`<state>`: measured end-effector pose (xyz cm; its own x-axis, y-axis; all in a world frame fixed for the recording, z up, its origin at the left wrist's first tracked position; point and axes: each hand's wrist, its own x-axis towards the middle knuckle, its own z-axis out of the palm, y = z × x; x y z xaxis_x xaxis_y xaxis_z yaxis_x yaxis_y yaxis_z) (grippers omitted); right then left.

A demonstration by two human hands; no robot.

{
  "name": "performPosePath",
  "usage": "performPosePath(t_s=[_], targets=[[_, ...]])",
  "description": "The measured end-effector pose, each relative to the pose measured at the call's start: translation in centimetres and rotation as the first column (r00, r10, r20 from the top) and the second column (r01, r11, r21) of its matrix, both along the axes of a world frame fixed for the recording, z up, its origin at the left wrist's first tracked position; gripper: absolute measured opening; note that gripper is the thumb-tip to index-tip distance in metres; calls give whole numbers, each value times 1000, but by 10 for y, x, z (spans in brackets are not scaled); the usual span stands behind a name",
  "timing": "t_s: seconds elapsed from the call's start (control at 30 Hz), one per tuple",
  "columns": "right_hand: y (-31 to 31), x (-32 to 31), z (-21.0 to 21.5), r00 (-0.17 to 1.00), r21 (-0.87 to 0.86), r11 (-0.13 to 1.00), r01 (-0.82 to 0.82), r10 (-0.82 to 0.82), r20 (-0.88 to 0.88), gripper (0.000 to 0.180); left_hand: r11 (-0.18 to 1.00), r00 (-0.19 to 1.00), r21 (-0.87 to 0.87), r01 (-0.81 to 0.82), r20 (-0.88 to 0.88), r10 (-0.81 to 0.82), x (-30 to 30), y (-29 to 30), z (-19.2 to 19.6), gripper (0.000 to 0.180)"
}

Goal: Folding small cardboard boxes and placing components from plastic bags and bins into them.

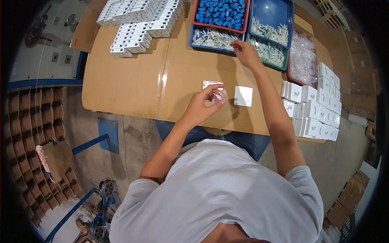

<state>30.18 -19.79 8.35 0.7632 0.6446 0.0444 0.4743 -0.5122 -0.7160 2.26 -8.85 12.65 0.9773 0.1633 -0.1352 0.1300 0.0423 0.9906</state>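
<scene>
My left hand (202,103) is closed on a small clear plastic bag (219,97), held low over the near part of the table. Partly hidden behind those fingers lies a white square piece (207,84) with small dark marks. To its right, a plain white square plate (243,96) rests flat on the cardboard. My right hand (246,54) is stretched forward to the near right corner of a blue bin (202,45) of small white plastic parts. Its fingertips are pinched together; what they hold, if anything, is too small to make out.
A red bin (195,16) of blue parts sits behind. Further right are a blue bin (290,24) and a green bin (287,60) of white pieces, and a red bin (290,77) of clear bags. White boxes (320,105) are stacked right; white switch-like units (137,30) stand back left.
</scene>
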Motion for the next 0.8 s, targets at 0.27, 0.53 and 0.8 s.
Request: performPosePath(t_s=[0.27,0.53,0.8], targets=[[32,32,-43,959,-336,938,-80,165,232,35,1000,998,28,-3,-58,4,-8,7,-2,48],[48,32,-28,939,-378,924,-62,182,291,50,999,999,31,-8,-53,10,1,9,2,44],[39,46,-58,910,-286,956,-68,177,374,37,999,1000,50,-10,-14,10,8,13,10,44]])
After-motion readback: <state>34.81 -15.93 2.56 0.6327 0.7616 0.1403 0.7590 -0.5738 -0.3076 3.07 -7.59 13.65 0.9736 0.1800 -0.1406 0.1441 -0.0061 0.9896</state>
